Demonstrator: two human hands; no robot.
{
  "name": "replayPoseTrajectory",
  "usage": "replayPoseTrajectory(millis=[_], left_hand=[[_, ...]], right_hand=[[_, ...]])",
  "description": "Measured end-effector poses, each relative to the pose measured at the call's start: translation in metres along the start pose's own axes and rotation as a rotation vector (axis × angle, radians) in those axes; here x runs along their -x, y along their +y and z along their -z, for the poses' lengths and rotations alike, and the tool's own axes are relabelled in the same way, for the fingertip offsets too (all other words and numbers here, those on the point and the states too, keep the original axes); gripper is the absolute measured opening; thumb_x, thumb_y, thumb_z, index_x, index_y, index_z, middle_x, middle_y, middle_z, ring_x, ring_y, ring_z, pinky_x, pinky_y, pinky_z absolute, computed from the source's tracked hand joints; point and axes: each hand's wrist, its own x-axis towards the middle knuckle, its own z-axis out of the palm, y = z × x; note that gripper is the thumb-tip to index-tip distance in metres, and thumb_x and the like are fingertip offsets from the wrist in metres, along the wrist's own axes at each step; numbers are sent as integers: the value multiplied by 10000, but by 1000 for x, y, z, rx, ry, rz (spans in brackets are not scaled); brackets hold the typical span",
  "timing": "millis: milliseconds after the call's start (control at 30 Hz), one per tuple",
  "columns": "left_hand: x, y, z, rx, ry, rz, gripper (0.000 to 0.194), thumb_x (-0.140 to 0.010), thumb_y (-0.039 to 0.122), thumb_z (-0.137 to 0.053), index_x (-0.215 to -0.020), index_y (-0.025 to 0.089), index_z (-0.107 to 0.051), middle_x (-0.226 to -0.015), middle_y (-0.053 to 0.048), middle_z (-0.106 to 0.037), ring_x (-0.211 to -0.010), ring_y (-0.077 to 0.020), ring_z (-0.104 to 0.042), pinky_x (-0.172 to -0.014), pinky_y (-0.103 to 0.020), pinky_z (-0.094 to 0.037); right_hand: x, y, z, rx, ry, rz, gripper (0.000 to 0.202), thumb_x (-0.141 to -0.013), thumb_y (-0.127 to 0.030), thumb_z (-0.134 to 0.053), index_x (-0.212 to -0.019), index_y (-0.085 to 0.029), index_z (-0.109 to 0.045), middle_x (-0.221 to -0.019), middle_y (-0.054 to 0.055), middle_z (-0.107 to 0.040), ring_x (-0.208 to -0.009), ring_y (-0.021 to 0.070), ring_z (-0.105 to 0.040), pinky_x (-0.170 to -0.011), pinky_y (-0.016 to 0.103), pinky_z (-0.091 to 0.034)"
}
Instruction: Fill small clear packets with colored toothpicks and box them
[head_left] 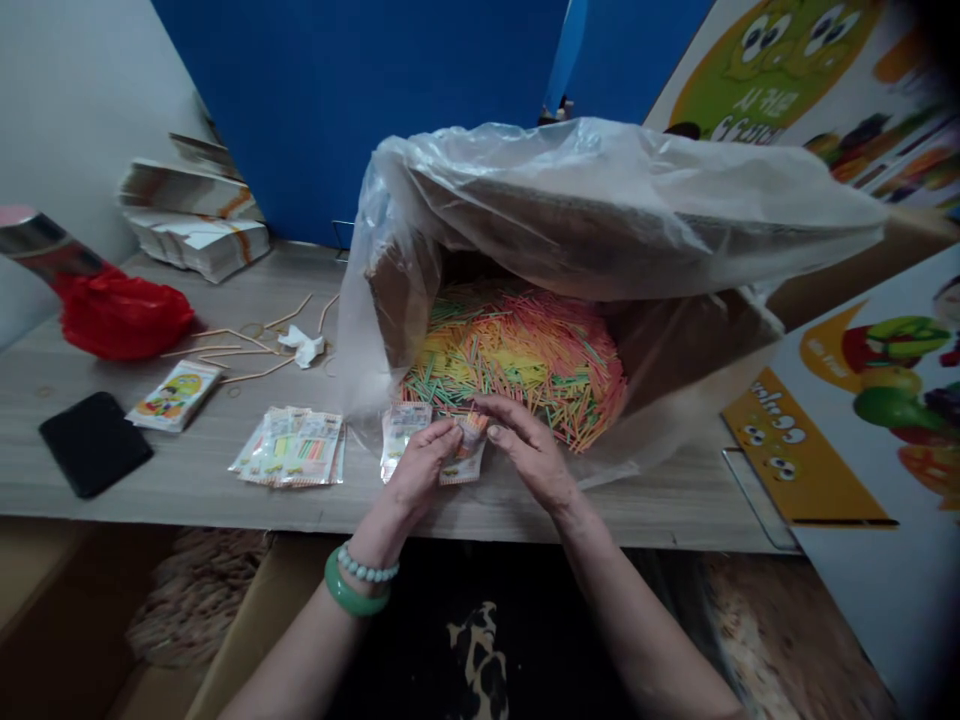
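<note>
Person's lap: dark clothing with a pale pattern [480, 655] lies nearest; left of it, an open carton [232, 640] sits below the bench.
Left wrist: a green bangle [354, 598] and a beaded bracelet [367, 567] ring it.
Left hand: thumb and fingers pinch the upper left of a clear packet [463, 466], apparently to steady its top.
Right hand: loosely curved, thumb apart from the fingers, the hand [534, 460] arches by the packet's top, perhaps to guide the sticks there; whether its fingertips touch cannot be told. The left hand [426, 455] faces it.
Packet in hand: near the bench's front edge, just before the box, with orange sticks showing at its top.
Other packets: one [405, 425] lies beside the left hand; an overlapping pile [296, 448] rests farther left, probably kept together to save room.
Bench: a grey, wood-grained bench [637, 512] carries a black flat object [96, 443] and a printed stack [176, 395] at left.
Box: tipped toward the person, it seems, for easy reach, a cardboard box [386, 300] in a clear plastic liner [622, 165] holds coloured sticks [517, 350].
Far left: a red bag [124, 315] and stacked flat cartons [199, 235].
Right: a fruit-printed carton [862, 400].
Backdrop: a blue panel [360, 100] meets a pale wall [67, 90].
</note>
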Motion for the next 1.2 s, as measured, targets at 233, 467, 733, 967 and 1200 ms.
replayPoseTrajectory(millis=[233,467,733,967,1200], left_hand=[[16,3,-2,-1,3,-67,350,-685,459,-825,-800,143,-729,-720,-9,-634,-658,-113,-530,-655,-247,-429],[40,24,12,-154,61,-323,273,-817,415,-721,-892,167,-805,-1020,-95,-695,-1039,-218,-573,-945,-335,-442],[47,22,31,-175,59,-199,301,-749,391,-787,-973,189,-791,-1003,-79,-712,-965,-206,-609,-926,-355,-467],[52,21,31,-270,64,-249,234,-729,410,-790,-763,179,-809,-1006,-94,-662,-1082,-229,-560,-931,-317,-445],[55,47,78,-482,454,-330,320,-749,448,-741,-917,181,-792,-883,-58,-727,-833,-197,-623,-780,-306,-484]], right_hand=[[13,10,-20,328,-33,195,330,-922,-260,-550,-1221,-299,-685,-1274,46,-684,-1219,233,-614,-1098,446,-444],[13,17,-38,134,-49,13,277,-834,-280,-632,-1107,-239,-656,-1032,51,-711,-953,225,-661,-868,367,-509],[13,7,-52,121,-75,0,138,-779,-292,-598,-667,-212,-598,-668,-11,-564,-686,166,-532,-672,278,-407],[22,17,-61,82,-115,-50,165,-775,-309,-578,-646,-213,-545,-657,-19,-533,-688,161,-514,-659,270,-380],[17,16,-73,280,-97,-145,100,-854,-297,-524,-893,-236,-594,-819,13,-642,-770,191,-583,-701,294,-416]])
